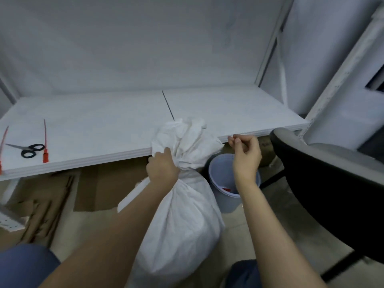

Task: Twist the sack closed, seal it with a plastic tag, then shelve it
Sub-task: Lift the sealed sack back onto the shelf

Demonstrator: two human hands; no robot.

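Observation:
A full white sack [182,221] stands on the floor between my knees, its top bunched and twisted into a neck. My left hand [163,168] grips that neck from the left. My right hand [245,154] hovers to the right of the sack's loose top, fingers curled with thumb and forefinger pinched; I cannot tell if anything is in them. Two red plastic tags lie on the white shelf [104,125]: one [44,142] beside the scissors, another [3,146] at the far left edge.
Black-handled scissors [29,150] lie on the shelf's left part. A pale bucket [228,183] with red bits inside stands behind the sack. A black chair [332,183] is at the right. Flattened cardboard [99,188] covers the floor under the shelf.

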